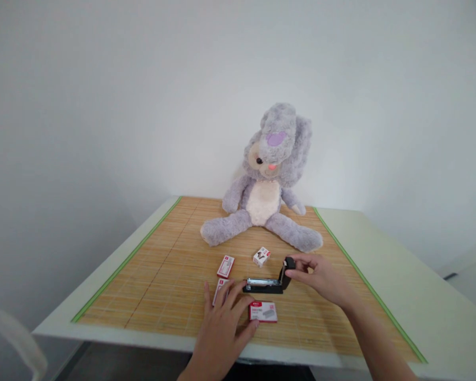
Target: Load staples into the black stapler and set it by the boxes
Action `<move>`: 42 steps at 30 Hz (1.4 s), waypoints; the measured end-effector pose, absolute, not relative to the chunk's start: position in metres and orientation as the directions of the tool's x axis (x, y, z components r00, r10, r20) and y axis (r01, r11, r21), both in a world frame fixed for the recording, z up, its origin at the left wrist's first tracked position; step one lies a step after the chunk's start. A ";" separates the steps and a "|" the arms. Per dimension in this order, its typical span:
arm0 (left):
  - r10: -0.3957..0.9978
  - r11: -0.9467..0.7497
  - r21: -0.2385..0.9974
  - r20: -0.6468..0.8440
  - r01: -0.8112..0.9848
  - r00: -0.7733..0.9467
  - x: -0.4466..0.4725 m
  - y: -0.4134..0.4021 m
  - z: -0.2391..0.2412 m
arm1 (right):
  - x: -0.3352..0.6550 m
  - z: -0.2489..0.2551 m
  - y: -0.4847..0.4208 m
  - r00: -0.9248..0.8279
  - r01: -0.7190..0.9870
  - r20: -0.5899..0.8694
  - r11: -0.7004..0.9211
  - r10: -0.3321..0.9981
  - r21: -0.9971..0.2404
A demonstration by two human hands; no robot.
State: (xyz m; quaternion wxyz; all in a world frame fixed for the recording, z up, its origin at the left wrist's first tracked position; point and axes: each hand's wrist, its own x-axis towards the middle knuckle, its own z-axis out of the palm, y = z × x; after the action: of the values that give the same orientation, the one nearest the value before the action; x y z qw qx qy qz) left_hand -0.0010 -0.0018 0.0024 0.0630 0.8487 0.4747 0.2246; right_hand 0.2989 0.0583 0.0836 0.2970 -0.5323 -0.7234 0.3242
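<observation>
A black stapler (264, 286) lies on the bamboo mat with its top swung up at the right end, showing the metal magazine. My right hand (317, 275) pinches the raised top between thumb and fingers. My left hand (224, 323) rests with fingers spread, a fingertip at the stapler's left end and the thumb by a red and white staple box (263, 311). Under its fingers a second red and white box (219, 291) is partly hidden. Just beyond it lies another such box (226, 266). A small white box with a black picture (261, 256) sits behind the stapler.
A grey plush rabbit (264, 203) sits against the wall at the back of the mat. The green-edged bamboo mat (154, 275) covers much of the white table (400, 259). A blurred pale curved thing (18, 338) shows at the lower left.
</observation>
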 end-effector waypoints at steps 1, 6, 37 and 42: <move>0.833 -0.542 0.318 0.326 0.778 0.448 -0.001 -0.002 0.003 | 0.294 0.086 0.059 -0.270 0.581 0.080 0.228 0.960 -0.781; 0.830 -0.545 0.330 0.338 0.771 0.443 -0.001 -0.003 0.005 | 0.271 0.087 0.064 -0.314 0.571 0.050 0.231 0.948 -0.788; 0.857 -0.384 0.383 0.486 0.840 0.171 0.004 -0.010 -0.006 | 0.253 0.006 0.036 -0.113 0.658 0.326 0.316 0.939 -0.683; 0.861 -0.224 0.397 0.509 0.890 -0.010 0.009 -0.007 -0.005 | 0.253 0.004 0.034 -0.084 0.653 0.346 0.314 0.934 -0.689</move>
State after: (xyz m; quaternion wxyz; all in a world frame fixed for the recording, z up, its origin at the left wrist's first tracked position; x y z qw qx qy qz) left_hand 0.0093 -0.0074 -0.0051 -0.0213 0.7032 0.6225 0.3430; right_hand 0.2531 0.0340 0.0035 0.3852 -0.5566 -0.7131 0.1823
